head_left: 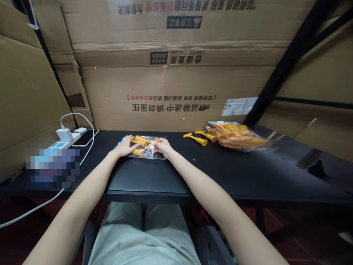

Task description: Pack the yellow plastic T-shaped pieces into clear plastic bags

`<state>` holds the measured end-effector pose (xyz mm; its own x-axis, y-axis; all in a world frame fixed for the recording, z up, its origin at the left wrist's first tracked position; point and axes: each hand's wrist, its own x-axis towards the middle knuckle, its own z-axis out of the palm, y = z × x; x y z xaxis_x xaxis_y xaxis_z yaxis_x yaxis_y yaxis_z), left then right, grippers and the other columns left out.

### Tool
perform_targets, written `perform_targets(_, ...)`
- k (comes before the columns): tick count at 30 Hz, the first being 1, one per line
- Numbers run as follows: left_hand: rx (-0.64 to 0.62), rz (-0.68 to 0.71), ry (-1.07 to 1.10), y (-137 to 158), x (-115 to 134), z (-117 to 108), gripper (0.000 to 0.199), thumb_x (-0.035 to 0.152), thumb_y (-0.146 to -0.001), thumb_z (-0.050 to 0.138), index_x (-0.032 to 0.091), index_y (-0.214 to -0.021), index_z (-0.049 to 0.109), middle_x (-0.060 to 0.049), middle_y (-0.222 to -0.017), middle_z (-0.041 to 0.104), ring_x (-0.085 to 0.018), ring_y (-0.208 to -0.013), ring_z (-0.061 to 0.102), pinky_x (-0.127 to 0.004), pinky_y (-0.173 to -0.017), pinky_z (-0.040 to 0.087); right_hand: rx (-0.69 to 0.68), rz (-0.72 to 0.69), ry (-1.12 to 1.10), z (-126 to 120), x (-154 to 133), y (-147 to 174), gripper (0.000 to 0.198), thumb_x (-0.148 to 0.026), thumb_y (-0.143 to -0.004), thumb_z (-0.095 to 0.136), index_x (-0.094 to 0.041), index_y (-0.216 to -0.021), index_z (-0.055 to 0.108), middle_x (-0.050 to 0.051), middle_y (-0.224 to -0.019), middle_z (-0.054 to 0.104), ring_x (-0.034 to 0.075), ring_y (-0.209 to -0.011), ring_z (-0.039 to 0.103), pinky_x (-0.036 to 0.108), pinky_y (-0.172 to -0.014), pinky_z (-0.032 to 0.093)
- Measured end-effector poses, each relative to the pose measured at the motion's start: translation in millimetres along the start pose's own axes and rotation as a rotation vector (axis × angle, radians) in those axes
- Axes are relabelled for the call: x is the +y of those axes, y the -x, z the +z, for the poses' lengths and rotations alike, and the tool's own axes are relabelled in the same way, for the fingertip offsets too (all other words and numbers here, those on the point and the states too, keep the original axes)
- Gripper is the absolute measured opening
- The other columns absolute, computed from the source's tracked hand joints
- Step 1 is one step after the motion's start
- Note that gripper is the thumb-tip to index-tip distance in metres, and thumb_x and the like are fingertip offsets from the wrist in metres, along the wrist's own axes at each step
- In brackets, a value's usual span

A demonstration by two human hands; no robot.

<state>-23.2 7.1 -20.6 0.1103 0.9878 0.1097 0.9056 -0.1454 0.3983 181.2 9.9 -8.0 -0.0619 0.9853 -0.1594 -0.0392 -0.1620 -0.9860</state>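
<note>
Between front and back edges of the counter (154,176) lies a clear plastic bag (147,148) of yellow pieces (141,142). My right hand (164,147) pinches its right end; my left hand (124,148) covers the left, grip unclear. I should pull gently.

Place: makeshift work booth, workshop-like
Cardboard (176,82): printed walls beyond the left hand (124,147) and right hand (163,147)
Black bars (284,66): frame, right of the right hand
Table (149,180): black, under both hands
Power strip (59,144): left of the left hand
</note>
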Motion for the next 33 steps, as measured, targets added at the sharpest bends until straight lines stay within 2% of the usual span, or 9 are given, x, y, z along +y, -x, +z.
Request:
perform_targets(5, 0.005, 0.004, 0.013, 0, 1, 0, 0.085, 0.067, -0.079, 0.035, 0.017, -0.145, 0.018, -0.015, -0.152, 0.020, -0.032, -0.138, 0.022, -0.054, -0.108, 0.021, -0.020, -0.072, -0.015, 0, -1, 0, 0.027, -0.002, -0.082, 0.051, -0.021, -0.071, 0.036, -0.006, -0.041, 0.051, 0.009, -0.035, 0.051, 0.019, -0.038, 0.047)
perform_targets(11, 0.014, 0.037, 0.047, -1, -1, 0, 0.088, 0.068, -0.077, 0.038, 0.015, -0.145, 0.018, -0.015, -0.152, 0.022, -0.030, -0.138, 0.024, -0.048, -0.109, 0.021, -0.056, -0.195, 0.008, -3, 0, -4, 0.028, 0.000, -0.080, 0.050, -0.022, -0.072, 0.035, -0.009, -0.039, 0.048, 0.010, -0.032, 0.048, 0.019, -0.033, 0.044)
perform_targets(16, 0.021, 0.030, 0.063, -2, -3, 1, 0.089, 0.070, -0.076, 0.039, 0.017, -0.145, 0.019, -0.015, -0.152, 0.021, -0.030, -0.137, 0.026, -0.045, -0.109, 0.022, -0.023, -0.153, -0.101, -6, 0, -9, 0.027, 0.001, -0.078, 0.051, -0.021, -0.069, 0.036, -0.008, -0.037, 0.049, 0.009, -0.031, 0.047, 0.019, -0.034, 0.044)
perform_targets(20, 0.030, 0.023, 0.070, -2, -3, 0, 0.090, 0.069, -0.076, 0.041, 0.015, -0.144, 0.020, -0.016, -0.151, 0.022, -0.031, -0.136, 0.028, -0.045, -0.108, 0.023, -0.076, -0.110, -0.159, -9, 3, -11, 0.027, -0.003, -0.078, 0.058, -0.020, -0.068, 0.038, -0.006, -0.039, 0.051, 0.008, -0.033, 0.048, 0.019, -0.037, 0.047)
perform_targets(23, 0.033, 0.022, 0.075, -2, -3, 0, 0.089, 0.068, -0.077, 0.041, 0.014, -0.144, 0.020, -0.016, -0.151, 0.023, -0.030, -0.136, 0.029, -0.044, -0.109, 0.023, -0.089, -0.093, -0.075, -11, 5, -12, 0.028, -0.005, -0.076, 0.062, -0.020, -0.070, 0.039, -0.006, -0.039, 0.051, 0.009, -0.035, 0.051, 0.020, -0.039, 0.050)
perform_targets(28, 0.038, 0.023, 0.065, -2, -3, 2, 0.089, 0.068, -0.077, 0.041, 0.014, -0.144, 0.019, -0.017, -0.151, 0.023, -0.031, -0.137, 0.026, -0.048, -0.110, 0.019, 0.077, -0.147, 0.170, -10, 3, -11, 0.029, -0.002, -0.076, 0.056, -0.021, -0.072, 0.036, -0.009, -0.035, 0.046, 0.010, -0.031, 0.049, 0.021, -0.034, 0.048)
perform_targets(30, 0.041, 0.013, 0.060, -3, -4, 3, 0.088, 0.068, -0.077, 0.040, 0.015, -0.144, 0.019, -0.017, -0.151, 0.022, -0.031, -0.138, 0.024, -0.050, -0.110, 0.018, 0.106, -0.159, 0.160, -8, 2, -10, 0.028, -0.001, -0.076, 0.054, -0.022, -0.072, 0.035, -0.010, -0.035, 0.045, 0.010, -0.030, 0.049, 0.021, -0.034, 0.048)
perform_targets(33, 0.037, 0.003, 0.059, -3, -4, 3, 0.089, 0.069, -0.077, 0.039, 0.015, -0.145, 0.019, -0.017, -0.151, 0.021, -0.031, -0.138, 0.023, -0.052, -0.109, 0.018, 0.071, -0.134, 0.074, -6, 0, -9, 0.026, -0.002, -0.080, 0.052, -0.021, -0.074, 0.035, -0.010, -0.038, 0.046, 0.009, -0.031, 0.049, 0.022, -0.036, 0.050)
